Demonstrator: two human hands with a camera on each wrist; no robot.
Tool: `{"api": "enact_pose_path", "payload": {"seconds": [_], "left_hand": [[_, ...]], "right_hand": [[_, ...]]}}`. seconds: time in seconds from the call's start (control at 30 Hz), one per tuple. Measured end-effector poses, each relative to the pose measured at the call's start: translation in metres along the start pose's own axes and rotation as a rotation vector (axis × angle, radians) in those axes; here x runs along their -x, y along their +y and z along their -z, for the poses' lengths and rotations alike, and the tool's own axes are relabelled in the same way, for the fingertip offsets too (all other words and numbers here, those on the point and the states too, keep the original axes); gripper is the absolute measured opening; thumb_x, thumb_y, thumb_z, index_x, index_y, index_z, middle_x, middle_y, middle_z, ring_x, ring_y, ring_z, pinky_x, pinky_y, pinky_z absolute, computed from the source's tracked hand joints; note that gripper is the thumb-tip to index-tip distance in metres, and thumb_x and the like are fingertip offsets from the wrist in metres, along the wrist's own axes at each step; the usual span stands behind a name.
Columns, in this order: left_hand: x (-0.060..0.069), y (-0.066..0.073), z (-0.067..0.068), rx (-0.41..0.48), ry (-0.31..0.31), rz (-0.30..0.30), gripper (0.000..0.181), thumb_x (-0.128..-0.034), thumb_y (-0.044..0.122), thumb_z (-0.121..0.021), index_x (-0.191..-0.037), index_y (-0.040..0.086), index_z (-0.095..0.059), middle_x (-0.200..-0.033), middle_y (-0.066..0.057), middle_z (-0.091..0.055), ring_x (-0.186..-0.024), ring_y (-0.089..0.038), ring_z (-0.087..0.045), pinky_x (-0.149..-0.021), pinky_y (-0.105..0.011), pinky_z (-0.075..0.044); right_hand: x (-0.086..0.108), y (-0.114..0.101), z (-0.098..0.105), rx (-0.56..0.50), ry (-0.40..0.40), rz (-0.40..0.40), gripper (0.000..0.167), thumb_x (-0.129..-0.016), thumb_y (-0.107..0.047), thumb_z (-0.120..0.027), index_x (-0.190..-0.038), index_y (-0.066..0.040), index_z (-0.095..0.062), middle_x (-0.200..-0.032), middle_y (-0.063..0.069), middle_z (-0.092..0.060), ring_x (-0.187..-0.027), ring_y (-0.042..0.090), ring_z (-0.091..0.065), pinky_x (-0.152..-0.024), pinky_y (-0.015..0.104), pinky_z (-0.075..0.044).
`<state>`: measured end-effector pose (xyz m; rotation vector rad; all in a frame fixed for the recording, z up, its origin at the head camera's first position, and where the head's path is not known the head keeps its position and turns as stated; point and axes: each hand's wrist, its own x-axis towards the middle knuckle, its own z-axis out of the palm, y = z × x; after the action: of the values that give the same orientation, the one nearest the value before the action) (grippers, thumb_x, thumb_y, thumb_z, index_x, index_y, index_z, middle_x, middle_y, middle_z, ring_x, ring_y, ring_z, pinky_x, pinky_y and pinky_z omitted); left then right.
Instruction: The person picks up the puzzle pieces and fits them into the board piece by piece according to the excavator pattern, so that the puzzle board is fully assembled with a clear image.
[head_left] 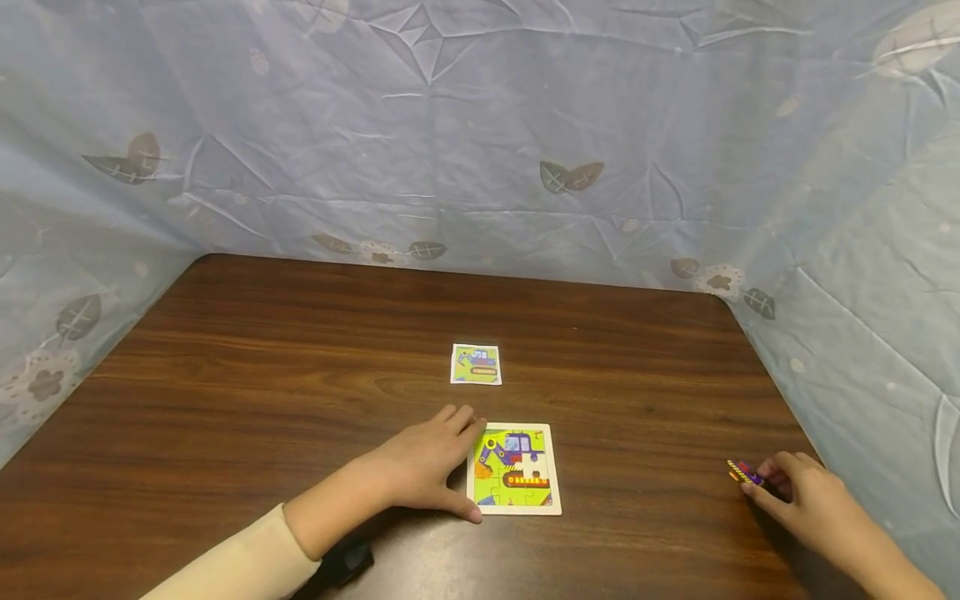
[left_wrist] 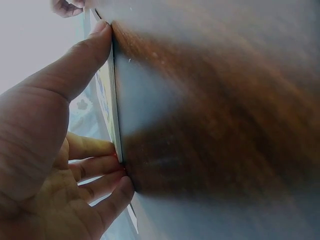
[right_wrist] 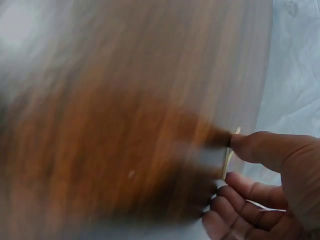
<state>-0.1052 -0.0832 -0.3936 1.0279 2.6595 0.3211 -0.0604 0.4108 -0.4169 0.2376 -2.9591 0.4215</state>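
Note:
A square jigsaw puzzle [head_left: 513, 492] of a purple excavator on green lies in a white-rimmed tray near the table's front. One white gap shows right of its middle. My left hand [head_left: 431, 462] spans the tray's left side, with the thumb at the lower left corner and the fingers at the upper left. In the left wrist view the thumb [left_wrist: 82, 62] rests along the tray's edge. Far to the right, my right hand [head_left: 806, 492] pinches a purple puzzle piece [head_left: 742, 472] with yellow-black stripes. The right wrist view shows this piece [right_wrist: 229, 159] edge-on between thumb and fingers.
A small picture card [head_left: 476, 365] with the same excavator lies behind the tray. Dark wood makes up the tabletop [head_left: 300, 350]. Pale leaf-patterned cloth [head_left: 487, 150] hangs at the back and both sides. Something black [head_left: 348, 561] sits under the left forearm.

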Motion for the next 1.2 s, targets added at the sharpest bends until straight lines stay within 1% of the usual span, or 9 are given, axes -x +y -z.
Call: {"api": "enact_pose_path", "payload": {"seconds": [0.1, 0.17, 0.27, 0.43, 0.5, 0.67, 0.87, 1.1, 1.2], "left_hand": [[0.000, 0.000, -0.001, 0.001, 0.003, -0.003, 0.112, -0.0775, 0.069, -0.082, -0.156, 0.000, -0.043, -0.148, -0.011, -0.050, -0.131, -0.022, -0.049, -0.107, -0.040, -0.054], [0.000, 0.000, -0.001, 0.002, 0.004, -0.003, 0.112, -0.0774, 0.069, -0.082, -0.156, -0.001, -0.043, -0.148, -0.011, -0.050, -0.131, -0.022, -0.049, -0.107, -0.040, -0.054], [0.000, 0.000, -0.001, -0.002, 0.004, -0.002, 0.112, -0.0775, 0.069, -0.081, -0.156, 0.000, -0.043, -0.148, -0.011, -0.050, -0.132, -0.022, -0.049, -0.107, -0.039, -0.054], [0.000, 0.000, 0.000, -0.001, -0.004, 0.006, 0.112, -0.0780, 0.070, -0.081, -0.157, 0.000, -0.042, -0.149, -0.011, -0.049, -0.132, -0.023, -0.048, -0.108, -0.040, -0.054], [0.000, 0.000, 0.000, 0.003, -0.007, 0.009, 0.112, -0.0782, 0.069, -0.081, -0.157, 0.000, -0.042, -0.149, -0.012, -0.049, -0.132, -0.023, -0.048, -0.108, -0.040, -0.054], [-0.001, 0.000, -0.001, -0.002, -0.014, 0.015, 0.111, -0.0790, 0.070, -0.080, -0.158, 0.001, -0.041, -0.150, -0.011, -0.049, -0.134, -0.023, -0.048, -0.109, -0.040, -0.053], [-0.002, -0.001, -0.002, -0.004, -0.010, 0.015, 0.112, -0.0786, 0.070, -0.080, -0.158, 0.000, -0.041, -0.151, -0.012, -0.048, -0.135, -0.024, -0.048, -0.109, -0.041, -0.054], [-0.001, -0.001, -0.002, -0.010, -0.023, 0.017, 0.112, -0.0788, 0.071, -0.079, -0.158, 0.002, -0.041, -0.152, -0.012, -0.048, -0.135, -0.024, -0.048, -0.110, -0.041, -0.053], [-0.002, 0.000, -0.001, -0.011, -0.025, 0.014, 0.113, -0.0787, 0.071, -0.079, -0.158, 0.001, -0.041, -0.151, -0.012, -0.048, -0.134, -0.024, -0.048, -0.109, -0.041, -0.054]], "right_hand": [[0.003, 0.008, -0.005, -0.040, 0.085, 0.074, 0.025, -0.074, -0.007, -0.089, -0.087, -0.009, -0.068, -0.082, -0.001, -0.063, -0.073, -0.015, -0.046, -0.059, 0.017, -0.045], [0.005, 0.013, -0.008, -0.087, 0.120, 0.118, 0.026, -0.072, -0.002, -0.090, -0.088, -0.009, -0.069, -0.082, 0.000, -0.063, -0.075, -0.017, -0.049, -0.060, 0.011, -0.044], [0.007, 0.019, -0.011, -0.158, 0.147, 0.158, 0.030, -0.069, 0.004, -0.090, -0.090, -0.008, -0.071, -0.084, -0.003, -0.064, -0.078, -0.017, -0.052, -0.063, 0.004, -0.044], [0.009, 0.027, -0.014, -0.246, 0.165, 0.178, 0.035, -0.066, 0.006, -0.091, -0.093, -0.006, -0.072, -0.088, -0.015, -0.063, -0.079, -0.016, -0.054, -0.063, 0.004, -0.045], [0.009, 0.029, -0.015, -0.245, 0.174, 0.187, 0.036, -0.066, 0.006, -0.092, -0.093, -0.006, -0.072, -0.089, -0.019, -0.062, -0.078, -0.015, -0.055, -0.063, 0.004, -0.044], [0.007, 0.032, -0.016, -0.267, 0.195, 0.217, 0.037, -0.064, 0.011, -0.089, -0.091, -0.007, -0.072, -0.089, -0.022, -0.062, -0.077, -0.015, -0.056, -0.062, 0.005, -0.045], [0.006, 0.034, -0.016, -0.246, 0.182, 0.222, 0.037, -0.064, 0.010, -0.090, -0.089, -0.009, -0.071, -0.085, -0.018, -0.061, -0.075, -0.015, -0.055, -0.060, 0.006, -0.044], [0.005, 0.034, -0.015, -0.182, 0.222, 0.300, 0.041, -0.056, 0.014, -0.087, -0.085, -0.010, -0.070, -0.079, -0.011, -0.061, -0.072, -0.015, -0.053, -0.058, 0.006, -0.042], [0.005, 0.033, -0.011, -0.188, 0.216, 0.273, 0.038, -0.059, 0.014, -0.085, -0.084, -0.008, -0.069, -0.079, -0.013, -0.061, -0.072, -0.016, -0.053, -0.058, 0.006, -0.043]]}}
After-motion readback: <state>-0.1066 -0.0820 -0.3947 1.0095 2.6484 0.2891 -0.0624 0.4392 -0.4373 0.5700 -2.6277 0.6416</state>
